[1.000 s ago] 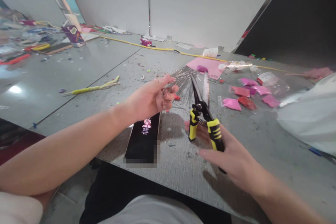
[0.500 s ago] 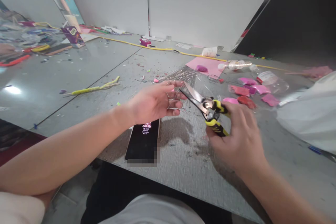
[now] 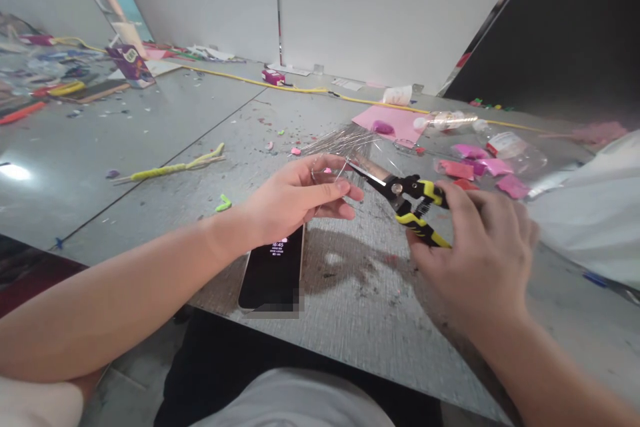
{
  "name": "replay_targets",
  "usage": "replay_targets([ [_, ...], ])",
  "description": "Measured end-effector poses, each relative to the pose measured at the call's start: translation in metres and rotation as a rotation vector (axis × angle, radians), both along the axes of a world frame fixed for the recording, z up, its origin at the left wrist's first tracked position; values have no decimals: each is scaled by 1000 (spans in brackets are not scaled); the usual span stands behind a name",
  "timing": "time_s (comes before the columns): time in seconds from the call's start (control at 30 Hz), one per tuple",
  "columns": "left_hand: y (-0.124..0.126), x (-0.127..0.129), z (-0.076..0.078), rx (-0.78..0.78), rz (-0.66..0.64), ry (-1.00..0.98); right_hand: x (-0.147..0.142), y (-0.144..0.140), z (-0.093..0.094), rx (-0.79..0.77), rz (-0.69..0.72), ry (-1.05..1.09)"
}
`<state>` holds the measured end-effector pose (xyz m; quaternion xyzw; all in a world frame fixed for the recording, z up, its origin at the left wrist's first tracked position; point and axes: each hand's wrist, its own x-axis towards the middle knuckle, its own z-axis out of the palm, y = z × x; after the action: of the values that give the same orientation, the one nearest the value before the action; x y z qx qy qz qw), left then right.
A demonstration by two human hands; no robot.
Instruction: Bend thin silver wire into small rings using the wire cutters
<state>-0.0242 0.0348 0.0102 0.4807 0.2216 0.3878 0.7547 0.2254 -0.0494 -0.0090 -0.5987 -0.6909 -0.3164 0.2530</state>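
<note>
- Worktop (image 3: 360, 320): wire and shears are above it, toward the front edge.
- Right hand (image 3: 480, 260): grip wrapped around shears (image 3: 396, 189).
- Left hand (image 3: 295, 193): grip narrow, pinching thin wire (image 3: 342, 171). Blade tips beside its fingers; a slip could nick skin.
- Phone (image 3: 273, 277), front edge: reads "16:45"; smaller lines illegible.
- Purple box (image 3: 131, 67), far left: label illegible.
</note>
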Motion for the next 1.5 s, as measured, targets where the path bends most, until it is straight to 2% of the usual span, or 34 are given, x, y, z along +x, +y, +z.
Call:
replay_targets([
  [0.2, -2, -3, -1, 142, 12, 95, 2, 3, 1, 64, 55, -71],
  [0.43, 0, -3, 0, 250, 106, 135, 3, 4, 2, 85, 111, -117],
  [0.63, 1, -3, 3, 379, 215, 321, 5, 4, 0, -2, 149, -87],
  [0.9, -3, 1, 8, 366, 231, 368, 11, 10, -7, -146, 180, 6],
  [1.13, -1, 1, 4, 386, 218, 403, 9, 12, -7, -224, 85, 57],
  [1.33, 9, 1, -6, 153, 146, 346, 3, 18, -1, -380, -168, 69],
  [1.43, 13, -1, -9, 205, 151, 363, 4, 26, -1, -521, -262, 101],
  [1.5, 13, -3, -9, 244, 155, 373, 9, 33, -5, -542, -256, 96],
])
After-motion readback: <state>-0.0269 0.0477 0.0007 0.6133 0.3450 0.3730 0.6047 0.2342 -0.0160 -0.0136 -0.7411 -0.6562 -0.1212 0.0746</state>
